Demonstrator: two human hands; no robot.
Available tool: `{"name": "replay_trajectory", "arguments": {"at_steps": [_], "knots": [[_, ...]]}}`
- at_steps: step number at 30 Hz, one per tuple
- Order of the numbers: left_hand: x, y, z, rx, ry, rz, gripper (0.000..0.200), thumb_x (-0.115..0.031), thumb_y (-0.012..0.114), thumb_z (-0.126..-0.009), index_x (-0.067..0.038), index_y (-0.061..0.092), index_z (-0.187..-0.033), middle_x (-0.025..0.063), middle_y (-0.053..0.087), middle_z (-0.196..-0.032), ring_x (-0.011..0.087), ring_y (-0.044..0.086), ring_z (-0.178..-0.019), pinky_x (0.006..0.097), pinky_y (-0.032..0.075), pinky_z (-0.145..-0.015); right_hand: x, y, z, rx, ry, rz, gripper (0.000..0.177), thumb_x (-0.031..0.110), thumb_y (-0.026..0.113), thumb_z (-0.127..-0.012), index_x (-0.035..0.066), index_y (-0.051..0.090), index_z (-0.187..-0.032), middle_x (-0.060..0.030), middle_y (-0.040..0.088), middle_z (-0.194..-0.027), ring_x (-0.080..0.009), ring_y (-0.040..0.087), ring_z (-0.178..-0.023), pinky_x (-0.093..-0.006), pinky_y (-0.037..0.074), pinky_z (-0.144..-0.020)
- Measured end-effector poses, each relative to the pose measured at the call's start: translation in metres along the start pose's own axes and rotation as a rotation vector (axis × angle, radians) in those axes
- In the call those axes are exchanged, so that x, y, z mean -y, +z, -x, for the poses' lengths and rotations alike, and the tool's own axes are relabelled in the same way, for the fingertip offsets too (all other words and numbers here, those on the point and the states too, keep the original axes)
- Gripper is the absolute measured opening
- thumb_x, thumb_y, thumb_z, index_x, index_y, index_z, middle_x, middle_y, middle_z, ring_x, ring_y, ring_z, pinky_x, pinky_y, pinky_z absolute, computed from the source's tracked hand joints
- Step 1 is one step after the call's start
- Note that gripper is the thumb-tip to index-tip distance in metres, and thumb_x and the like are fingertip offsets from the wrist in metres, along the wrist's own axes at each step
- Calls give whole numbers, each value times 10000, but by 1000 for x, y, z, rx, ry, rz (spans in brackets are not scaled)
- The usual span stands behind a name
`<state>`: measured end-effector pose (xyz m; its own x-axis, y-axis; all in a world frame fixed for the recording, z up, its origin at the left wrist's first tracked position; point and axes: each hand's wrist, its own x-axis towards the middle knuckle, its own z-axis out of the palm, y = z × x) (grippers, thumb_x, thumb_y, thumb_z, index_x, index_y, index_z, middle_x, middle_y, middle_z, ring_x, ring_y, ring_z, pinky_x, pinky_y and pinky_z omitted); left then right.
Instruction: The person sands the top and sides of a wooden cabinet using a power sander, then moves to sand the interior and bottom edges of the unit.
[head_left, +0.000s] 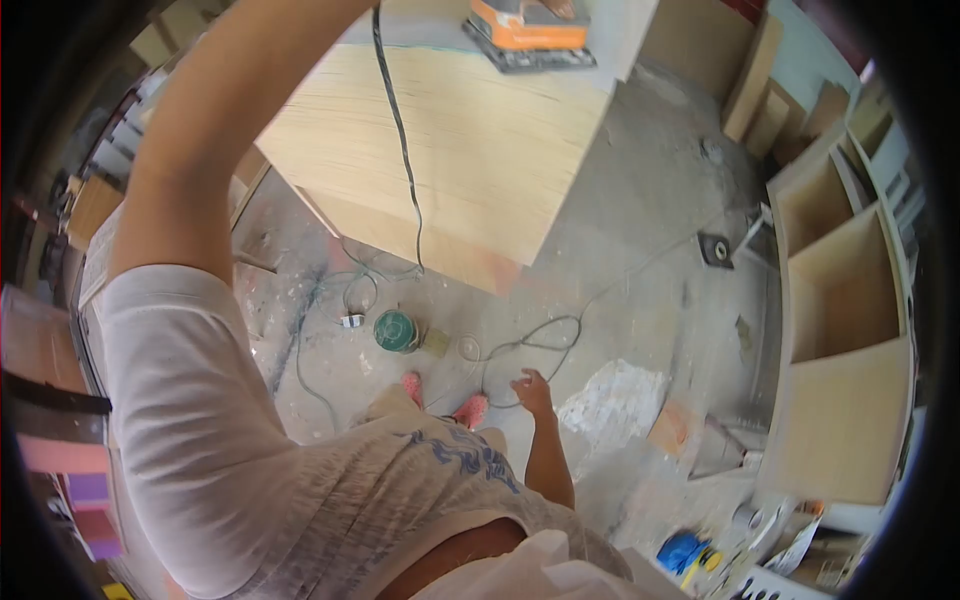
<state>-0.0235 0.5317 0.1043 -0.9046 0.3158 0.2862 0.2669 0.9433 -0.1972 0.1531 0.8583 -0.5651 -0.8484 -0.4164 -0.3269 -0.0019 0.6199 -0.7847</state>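
My left arm stretches up past the top edge of the view. Fingers of my left hand (562,8) show on top of an orange and grey sander (528,32), gripping it; the rest of that hand is cut off. The sander's flat black pad rests on a large pale plywood panel (430,150). A black cord (403,140) hangs down over the panel's face. My right hand (533,390) hangs low at my side with nothing in it, its fingers loosely bent and apart, above the floor.
Near my pink shoes (470,410) stands a green-lidded bucket (396,330). Looped cable (550,335) lies on the floor, with a white crumpled sheet (612,405) beside it. An open wooden cabinet (845,285) stands right; a blue object (684,551) lies low right.
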Motion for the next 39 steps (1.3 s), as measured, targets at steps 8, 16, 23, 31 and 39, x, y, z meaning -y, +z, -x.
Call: {"name": "replay_trajectory", "arguments": {"at_steps": [8, 16, 23, 31, 39], "knots": [[37, 8, -32, 529, -388, 69, 410, -198, 691, -685, -58, 698, -1070, 146, 659, -1051, 295, 620, -920, 431, 468, -849, 431, -265, 15, -710, -898, 203, 408, 112, 679, -859, 28, 559, -1239, -58, 633, -971, -112, 549, -717, -252, 462, -619], [-28, 4, 92, -206, -583, 490, 865, -295, 778, -632, 58, 408, -1329, 252, 426, -1333, 355, 444, -1202, 379, 483, -913, 691, -294, -25, 8, -384, 265, 765, 636, 630, -750, 46, 569, -1233, -146, 661, -958, -215, 669, -726, -356, 514, -535], [-14, 59, 144, -809, -609, 1384, 933, -229, 832, -624, 127, 297, -1300, 294, 358, -1256, 241, 656, -714, 282, 568, -555, 716, -226, -36, -304, -462, 299, 611, 556, 711, -719, 57, 663, -1068, -90, 662, -883, -169, 623, -676, -316, 502, -549], [-2, 104, 201, -959, -402, 1330, 477, -170, 588, -901, 71, 392, -1263, 139, 615, -843, 206, 618, -796, 353, 513, -697, 713, -144, -31, -782, -797, 567, 774, 427, 775, -618, -14, 560, -1217, -243, 635, -1098, -337, 638, -985, -377, 493, -869], [4, 224, 285, -584, -274, 1144, 511, -160, 675, -818, 11, 484, -1260, 256, 629, -1082, 419, 607, -1028, 425, 495, -826, 600, 3, -28, -1078, -998, 257, 756, 141, 753, -596, 28, 455, -1281, -254, 464, -1149, -408, 449, -1094, -456, 416, -937]]}}
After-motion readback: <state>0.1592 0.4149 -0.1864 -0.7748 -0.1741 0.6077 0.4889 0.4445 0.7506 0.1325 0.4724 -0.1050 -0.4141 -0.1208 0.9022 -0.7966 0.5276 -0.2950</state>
